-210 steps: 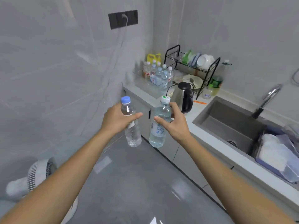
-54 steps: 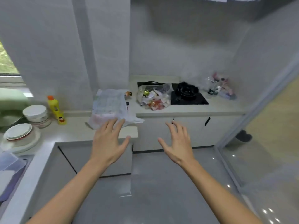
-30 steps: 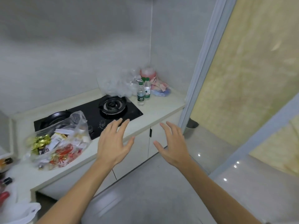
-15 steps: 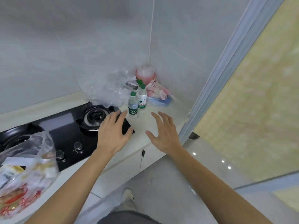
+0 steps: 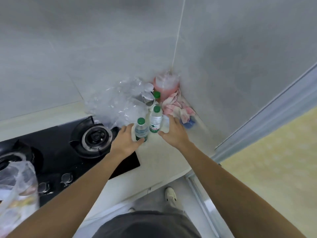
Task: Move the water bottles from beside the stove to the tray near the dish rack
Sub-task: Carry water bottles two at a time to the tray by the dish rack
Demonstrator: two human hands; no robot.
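Beside the gas stove (image 5: 72,152), on the pale countertop (image 5: 159,162) in the corner, two green-capped water bottles are being reached for at once. The left hand (image 5: 126,140) has been brought from above the hob, where it hovered half a second ago, down to the nearer bottle (image 5: 141,130); its thumb and fingers are curved round the lower body and appear to touch the label, though a firm clasp is not yet shown. The right hand (image 5: 173,133) is spread open just beside the farther bottle (image 5: 155,121), with the thumb near its base and the fingers past its right side; nothing is held by it yet. A third green cap (image 5: 156,95) can be made out behind these two, partly hidden by crumpled clear plastic wrap (image 5: 120,103). A pink container (image 5: 165,85) and a pink-and-white cloth (image 5: 177,107) are crowded into the corner behind.

Since both palms were empty and held apart a second ago, another pickup is judged to be beginning. All three bottles are still standing by the stove, so this load has not been started toward the tray, which is out of view. The remaining bottle would need a further trip.
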